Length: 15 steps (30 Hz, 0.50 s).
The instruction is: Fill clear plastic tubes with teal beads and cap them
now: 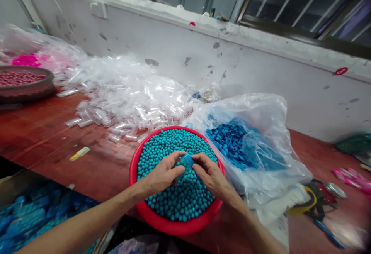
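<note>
Over a red basin full of teal beads, my left hand is closed round a small clear tube that seems to hold teal beads. A blue cap sits at the tube's upper right end. The fingers of my right hand are pinched on that cap. Both hands are close together above the middle of the beads.
A pile of clear tubes lies behind the basin. Right of it, a plastic bag holds blue caps. A bowl of pink beads stands far left. At lower left, a box contains filled blue-capped tubes.
</note>
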{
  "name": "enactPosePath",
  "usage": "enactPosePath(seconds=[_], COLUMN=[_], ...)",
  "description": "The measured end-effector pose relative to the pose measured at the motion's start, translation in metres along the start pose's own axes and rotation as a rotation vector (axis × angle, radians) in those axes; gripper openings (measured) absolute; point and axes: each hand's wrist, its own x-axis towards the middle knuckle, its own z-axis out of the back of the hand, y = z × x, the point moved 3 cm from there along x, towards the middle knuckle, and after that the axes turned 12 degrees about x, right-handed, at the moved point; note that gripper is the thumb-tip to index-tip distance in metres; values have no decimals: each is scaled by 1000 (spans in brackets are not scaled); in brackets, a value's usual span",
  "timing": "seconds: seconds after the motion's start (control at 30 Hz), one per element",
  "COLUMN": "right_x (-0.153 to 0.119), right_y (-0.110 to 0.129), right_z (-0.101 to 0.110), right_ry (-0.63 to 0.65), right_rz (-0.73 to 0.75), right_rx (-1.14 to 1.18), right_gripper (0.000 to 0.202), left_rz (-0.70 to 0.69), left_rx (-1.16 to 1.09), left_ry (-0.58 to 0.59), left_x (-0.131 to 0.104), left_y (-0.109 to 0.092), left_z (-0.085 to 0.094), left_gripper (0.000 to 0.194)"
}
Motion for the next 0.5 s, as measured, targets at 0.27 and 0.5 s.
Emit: enactPosePath(seconds=[0.27, 0.5], right_x=[3, 3], right_y=[-1, -1], right_z=[2, -1], right_ry=[-6, 94], right_rz=[26, 94], right_rx=[-104, -159], right_gripper=[22, 21], left_rz=[18, 52], left_rx=[-34, -77], left_ry=[-22, -113], left_x=[2, -1], left_y=[4, 14], left_z=[-2, -12], left_gripper=[36, 27])
